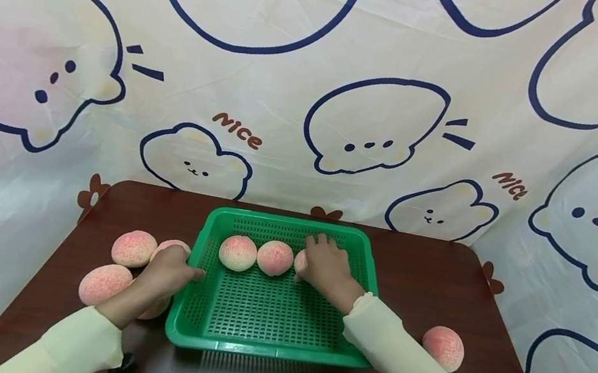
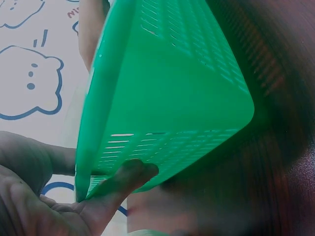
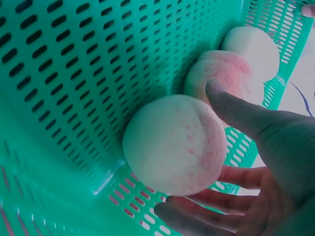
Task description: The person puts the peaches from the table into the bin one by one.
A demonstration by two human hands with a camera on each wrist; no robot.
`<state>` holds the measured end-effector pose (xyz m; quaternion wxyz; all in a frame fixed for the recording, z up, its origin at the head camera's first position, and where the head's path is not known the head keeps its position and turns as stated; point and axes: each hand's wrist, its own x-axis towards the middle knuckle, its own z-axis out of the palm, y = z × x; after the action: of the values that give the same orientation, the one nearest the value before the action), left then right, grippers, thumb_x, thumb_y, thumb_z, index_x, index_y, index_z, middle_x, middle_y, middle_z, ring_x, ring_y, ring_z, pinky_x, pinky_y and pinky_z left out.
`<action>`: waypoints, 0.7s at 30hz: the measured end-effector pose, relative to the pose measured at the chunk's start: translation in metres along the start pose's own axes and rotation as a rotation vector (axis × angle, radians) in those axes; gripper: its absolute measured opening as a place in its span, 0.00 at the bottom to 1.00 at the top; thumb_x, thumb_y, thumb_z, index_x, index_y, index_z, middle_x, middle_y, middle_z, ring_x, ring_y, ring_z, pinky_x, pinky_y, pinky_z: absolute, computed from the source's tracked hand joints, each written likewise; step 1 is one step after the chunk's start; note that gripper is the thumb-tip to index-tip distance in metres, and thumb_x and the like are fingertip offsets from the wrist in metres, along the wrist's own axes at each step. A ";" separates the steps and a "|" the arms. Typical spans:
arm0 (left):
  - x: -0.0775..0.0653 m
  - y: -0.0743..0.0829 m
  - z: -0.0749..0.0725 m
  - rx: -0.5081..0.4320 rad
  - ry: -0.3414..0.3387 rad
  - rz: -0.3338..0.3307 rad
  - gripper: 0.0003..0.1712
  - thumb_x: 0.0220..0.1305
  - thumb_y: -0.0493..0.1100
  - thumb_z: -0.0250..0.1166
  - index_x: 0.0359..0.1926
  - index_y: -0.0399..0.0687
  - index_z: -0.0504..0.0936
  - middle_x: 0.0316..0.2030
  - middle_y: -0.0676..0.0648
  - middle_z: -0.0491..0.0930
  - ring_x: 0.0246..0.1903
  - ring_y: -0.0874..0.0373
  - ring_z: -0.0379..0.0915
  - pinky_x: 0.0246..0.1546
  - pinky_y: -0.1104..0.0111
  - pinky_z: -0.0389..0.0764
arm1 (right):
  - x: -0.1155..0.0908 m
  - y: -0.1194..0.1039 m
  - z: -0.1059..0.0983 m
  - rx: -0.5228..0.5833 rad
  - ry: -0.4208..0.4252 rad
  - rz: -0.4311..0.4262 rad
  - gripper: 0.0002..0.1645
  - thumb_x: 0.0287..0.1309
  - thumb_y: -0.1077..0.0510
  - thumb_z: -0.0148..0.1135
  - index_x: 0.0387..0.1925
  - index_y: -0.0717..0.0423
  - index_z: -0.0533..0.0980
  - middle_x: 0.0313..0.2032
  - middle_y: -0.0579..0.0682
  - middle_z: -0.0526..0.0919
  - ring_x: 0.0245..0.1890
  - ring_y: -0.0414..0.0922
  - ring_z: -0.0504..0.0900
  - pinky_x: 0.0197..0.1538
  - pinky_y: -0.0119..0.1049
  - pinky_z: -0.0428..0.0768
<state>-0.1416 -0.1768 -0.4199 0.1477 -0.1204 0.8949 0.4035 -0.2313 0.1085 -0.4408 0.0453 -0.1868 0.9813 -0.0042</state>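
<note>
A green plastic basket (image 1: 265, 352) with slotted walls stands on the table. My left hand (image 1: 170, 272) grips its left rim; the left wrist view shows the thumb (image 2: 130, 174) and fingers on either side of the rim. Inside, along the back, sit three pink-and-white peaches: a left one (image 1: 238, 253), a middle one (image 1: 275, 258) and a right one (image 1: 300, 263). My right hand (image 1: 326, 265) is around the right peach, partly covering it in the head view. In the right wrist view, its fingers (image 3: 211, 201) lie fairly straight beside that peach (image 3: 172, 145), with the thumb apart from them.
Several more peaches (image 1: 134, 248) lie on the dark brown table (image 1: 408, 274) left of the basket, some partly hidden by my left hand and forearm. A single peach (image 1: 443, 348) rests at the right, beside my right sleeve. A cartoon-printed curtain (image 1: 278, 93) hangs behind.
</note>
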 end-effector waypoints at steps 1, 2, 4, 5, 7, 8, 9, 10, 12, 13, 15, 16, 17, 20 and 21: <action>0.000 0.000 0.000 0.000 0.000 -0.001 0.11 0.66 0.37 0.66 0.40 0.28 0.83 0.31 0.38 0.85 0.31 0.56 0.84 0.29 0.66 0.79 | 0.000 0.002 -0.002 0.004 0.001 0.002 0.54 0.44 0.34 0.80 0.68 0.57 0.71 0.60 0.59 0.78 0.55 0.57 0.80 0.45 0.52 0.85; 0.000 -0.001 0.000 0.000 -0.001 -0.002 0.11 0.66 0.37 0.66 0.39 0.28 0.83 0.31 0.38 0.85 0.31 0.57 0.84 0.29 0.66 0.79 | -0.001 0.004 -0.004 0.008 0.005 0.002 0.53 0.45 0.35 0.80 0.67 0.57 0.72 0.59 0.59 0.78 0.55 0.57 0.80 0.44 0.52 0.85; 0.001 -0.001 0.000 0.000 -0.001 -0.002 0.11 0.66 0.37 0.66 0.38 0.28 0.83 0.30 0.39 0.85 0.30 0.57 0.83 0.28 0.67 0.79 | -0.002 0.008 -0.010 0.018 0.010 0.005 0.51 0.46 0.36 0.80 0.66 0.57 0.73 0.58 0.59 0.79 0.54 0.56 0.80 0.43 0.52 0.85; 0.001 -0.001 0.000 -0.002 0.000 0.002 0.10 0.66 0.37 0.66 0.38 0.28 0.83 0.29 0.39 0.85 0.29 0.58 0.83 0.28 0.67 0.79 | -0.004 0.009 -0.014 0.021 0.013 0.005 0.50 0.46 0.36 0.80 0.65 0.57 0.73 0.57 0.59 0.79 0.52 0.56 0.81 0.41 0.51 0.85; 0.002 -0.002 0.001 -0.003 0.000 0.006 0.10 0.66 0.36 0.66 0.37 0.29 0.83 0.28 0.40 0.84 0.28 0.58 0.82 0.28 0.67 0.77 | -0.006 0.013 -0.021 0.027 0.027 0.009 0.47 0.47 0.36 0.80 0.62 0.58 0.75 0.54 0.58 0.80 0.48 0.54 0.81 0.38 0.49 0.85; 0.002 -0.002 0.001 -0.004 -0.001 0.007 0.10 0.66 0.36 0.66 0.36 0.29 0.83 0.27 0.40 0.83 0.28 0.58 0.81 0.27 0.67 0.77 | -0.008 0.015 -0.025 0.035 0.033 0.010 0.46 0.47 0.35 0.79 0.60 0.57 0.75 0.52 0.57 0.80 0.45 0.53 0.82 0.35 0.48 0.84; 0.002 -0.002 0.001 -0.005 -0.001 0.008 0.10 0.66 0.36 0.66 0.36 0.30 0.82 0.26 0.40 0.82 0.28 0.57 0.81 0.27 0.67 0.77 | -0.010 0.017 -0.029 0.043 0.039 0.011 0.45 0.48 0.35 0.79 0.59 0.58 0.76 0.50 0.57 0.80 0.43 0.52 0.82 0.34 0.47 0.84; 0.002 -0.002 0.001 -0.004 0.000 0.012 0.09 0.66 0.36 0.66 0.36 0.30 0.82 0.26 0.41 0.82 0.28 0.57 0.82 0.27 0.67 0.77 | -0.012 0.019 -0.034 0.052 0.046 0.010 0.44 0.48 0.35 0.78 0.58 0.58 0.76 0.50 0.57 0.81 0.42 0.52 0.82 0.34 0.46 0.84; 0.002 -0.001 0.002 -0.006 -0.001 0.011 0.09 0.65 0.36 0.66 0.36 0.30 0.83 0.26 0.41 0.83 0.29 0.56 0.83 0.28 0.67 0.78 | -0.017 0.022 -0.043 0.060 0.064 0.009 0.45 0.49 0.34 0.77 0.60 0.59 0.75 0.51 0.58 0.81 0.43 0.51 0.84 0.35 0.46 0.85; 0.002 -0.001 0.002 -0.005 -0.002 0.013 0.09 0.65 0.36 0.66 0.36 0.29 0.83 0.27 0.40 0.83 0.30 0.55 0.84 0.28 0.67 0.78 | -0.019 0.024 -0.048 0.066 0.071 0.012 0.46 0.50 0.34 0.77 0.62 0.59 0.75 0.52 0.58 0.81 0.44 0.51 0.84 0.36 0.46 0.85; 0.002 -0.001 0.002 -0.002 -0.002 0.018 0.10 0.65 0.36 0.66 0.37 0.29 0.83 0.28 0.40 0.84 0.30 0.55 0.85 0.28 0.66 0.79 | -0.025 0.030 -0.059 0.077 0.083 0.022 0.47 0.51 0.35 0.76 0.64 0.59 0.74 0.55 0.59 0.81 0.46 0.52 0.85 0.38 0.47 0.86; 0.001 -0.001 0.002 -0.001 -0.001 0.018 0.10 0.65 0.36 0.66 0.37 0.29 0.83 0.29 0.39 0.85 0.30 0.55 0.85 0.28 0.66 0.79 | -0.028 0.033 -0.064 0.083 0.087 0.030 0.48 0.51 0.35 0.76 0.65 0.59 0.73 0.56 0.59 0.81 0.46 0.52 0.85 0.38 0.49 0.86; 0.001 -0.001 0.002 -0.001 -0.002 0.015 0.10 0.65 0.36 0.66 0.37 0.29 0.83 0.29 0.39 0.85 0.30 0.55 0.85 0.28 0.66 0.79 | -0.030 0.037 -0.070 0.088 0.091 0.043 0.48 0.51 0.35 0.76 0.65 0.59 0.73 0.57 0.59 0.81 0.47 0.52 0.85 0.39 0.50 0.86; 0.002 -0.002 0.001 0.004 -0.001 0.018 0.10 0.65 0.37 0.66 0.38 0.28 0.83 0.30 0.38 0.85 0.30 0.56 0.84 0.28 0.67 0.78 | -0.038 0.051 -0.086 0.096 0.092 0.089 0.48 0.53 0.35 0.75 0.65 0.60 0.73 0.57 0.61 0.80 0.49 0.55 0.84 0.42 0.54 0.85; 0.002 -0.002 0.001 0.004 0.000 0.016 0.10 0.65 0.37 0.66 0.38 0.28 0.83 0.30 0.38 0.85 0.30 0.56 0.84 0.28 0.67 0.78 | -0.040 0.056 -0.091 0.098 0.090 0.107 0.48 0.53 0.35 0.75 0.66 0.61 0.72 0.58 0.62 0.80 0.50 0.56 0.84 0.43 0.55 0.85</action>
<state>-0.1424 -0.1775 -0.4223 0.1448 -0.1129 0.8967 0.4027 -0.2227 0.1751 -0.3483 0.0103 -0.1315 0.9896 -0.0582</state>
